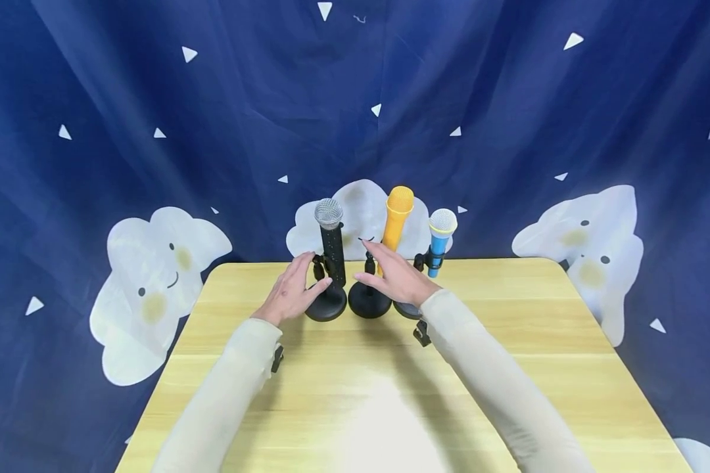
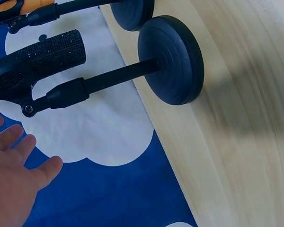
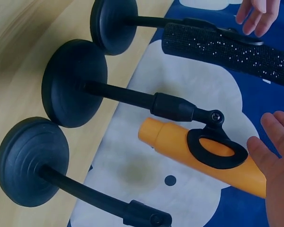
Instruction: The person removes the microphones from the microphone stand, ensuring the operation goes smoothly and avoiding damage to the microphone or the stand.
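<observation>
Table (image 1: 509, 309) bearing three stands (image 1: 369, 303) that hold a black microphone (image 1: 332, 248), an orange one (image 1: 394, 222) and a blue one (image 1: 438, 244), while the left hand (image 1: 290, 292) and right hand (image 1: 401, 276) hang wide and empty near the first two, seemingly at a reaching step that next calls for a closing grip.

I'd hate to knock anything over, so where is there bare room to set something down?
The widest bare patch of table lies between the right sleeve, the blue microphone and the right edge. Another opens between the sleeves, in front of the black bases. It's crowded at the back middle: three stands close together, with the left hand and right hand there too.
</observation>
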Demonstrator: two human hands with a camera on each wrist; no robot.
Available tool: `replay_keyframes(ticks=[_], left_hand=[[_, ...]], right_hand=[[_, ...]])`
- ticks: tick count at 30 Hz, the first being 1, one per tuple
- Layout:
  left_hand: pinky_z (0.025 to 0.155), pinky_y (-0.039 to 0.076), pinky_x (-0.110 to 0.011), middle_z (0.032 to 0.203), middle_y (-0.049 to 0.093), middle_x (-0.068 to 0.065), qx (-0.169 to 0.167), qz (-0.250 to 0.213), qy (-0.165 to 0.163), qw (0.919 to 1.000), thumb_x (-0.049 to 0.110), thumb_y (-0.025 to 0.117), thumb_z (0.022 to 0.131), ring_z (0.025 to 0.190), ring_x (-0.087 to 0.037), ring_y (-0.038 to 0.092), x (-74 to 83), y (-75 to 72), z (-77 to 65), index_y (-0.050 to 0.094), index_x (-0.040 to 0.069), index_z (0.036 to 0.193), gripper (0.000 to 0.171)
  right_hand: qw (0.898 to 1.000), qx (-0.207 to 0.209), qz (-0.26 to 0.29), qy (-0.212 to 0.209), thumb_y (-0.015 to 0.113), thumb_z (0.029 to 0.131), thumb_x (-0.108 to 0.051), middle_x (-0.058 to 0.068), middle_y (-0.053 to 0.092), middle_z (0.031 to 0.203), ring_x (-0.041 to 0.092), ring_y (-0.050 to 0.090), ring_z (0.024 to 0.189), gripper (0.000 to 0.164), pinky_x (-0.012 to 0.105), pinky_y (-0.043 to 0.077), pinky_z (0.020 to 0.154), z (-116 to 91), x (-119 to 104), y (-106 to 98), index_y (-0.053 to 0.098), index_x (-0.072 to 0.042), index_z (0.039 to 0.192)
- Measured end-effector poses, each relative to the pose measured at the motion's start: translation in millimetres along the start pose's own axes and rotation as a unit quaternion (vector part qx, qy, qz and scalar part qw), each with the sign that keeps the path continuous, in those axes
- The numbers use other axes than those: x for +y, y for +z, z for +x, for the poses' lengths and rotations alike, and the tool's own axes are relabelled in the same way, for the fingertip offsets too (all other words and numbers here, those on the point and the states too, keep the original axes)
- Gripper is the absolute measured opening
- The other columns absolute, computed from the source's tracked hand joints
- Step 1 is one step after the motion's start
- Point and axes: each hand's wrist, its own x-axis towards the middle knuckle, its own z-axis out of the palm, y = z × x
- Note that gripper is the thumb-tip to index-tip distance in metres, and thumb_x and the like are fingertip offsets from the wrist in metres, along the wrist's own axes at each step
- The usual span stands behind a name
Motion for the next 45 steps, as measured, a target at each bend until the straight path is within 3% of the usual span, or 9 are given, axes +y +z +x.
replay_keyframes(ticks=[7,18,29,35,40,45], left_hand=[[0.118,0.028,-0.049,0.156,0.033,-0.021,0.001,-0.021,-0.006,0.9998,0.050,0.057,0.099,0.143,-0.034,0.033,-0.5,-2.3,2.5,0.030,-0.001,0.154,0.080],[0.118,0.027,-0.050,0.156,0.031,-0.023,0.001,-0.072,-0.018,0.9973,0.040,0.061,0.100,0.144,-0.036,0.032,-6.9,-0.9,5.8,0.028,-0.002,0.154,0.075],[0.116,0.029,-0.051,0.153,0.036,-0.023,0.028,-0.110,-0.023,0.9932,0.017,0.059,0.101,0.140,-0.038,0.037,-11.3,6.8,19.4,0.035,0.001,0.151,0.058],[0.113,0.034,-0.051,0.149,0.042,-0.023,0.044,-0.140,-0.031,0.9887,0.005,0.051,0.102,0.135,-0.039,0.043,-14.0,12.1,20.5,0.041,-0.002,0.148,0.048],[0.111,0.038,-0.052,0.147,0.045,-0.024,0.056,-0.162,-0.045,0.9842,0.006,0.052,0.102,0.135,-0.038,0.045,-14.7,16.2,22.1,0.042,-0.002,0.147,0.047],[0.107,0.043,-0.049,0.144,0.050,-0.024,0.075,-0.184,-0.057,0.9785,0.007,0.053,0.102,0.134,-0.036,0.047,-12.8,19.3,26.3,0.046,-0.003,0.145,0.044]], right_hand=[[1.000,0.000,-0.013,-0.020,0.057,0.098,-0.053,0.016,0.034,0.158,0.031,0.039,0.141,0.081,0.047,0.034,0.115,11,-5,5,0.028,-0.005,0.157],[1.000,-0.005,-0.016,-0.015,0.059,0.098,-0.050,0.015,0.034,0.159,0.031,0.032,0.146,0.080,0.047,0.029,0.118,23,-12,6,0.029,-0.004,0.157],[0.999,0.027,0.000,-0.024,0.063,0.097,-0.046,0.018,0.037,0.157,0.031,0.036,0.143,0.080,0.045,0.032,0.117,32,-13,9,0.032,0.002,0.154],[0.999,0.042,0.009,-0.021,0.068,0.096,-0.039,0.020,0.042,0.152,0.031,0.039,0.141,0.077,0.043,0.033,0.116,36,-13,11,0.035,0.003,0.152],[0.999,0.035,0.011,-0.018,0.068,0.096,-0.037,0.019,0.041,0.153,0.031,0.038,0.142,0.076,0.043,0.032,0.117,40,-13,12,0.035,0.003,0.152],[0.997,0.054,0.043,-0.016,0.071,0.095,-0.033,0.021,0.047,0.148,0.032,0.045,0.137,0.075,0.044,0.038,0.113,46,-13,13,0.036,0.003,0.151]])
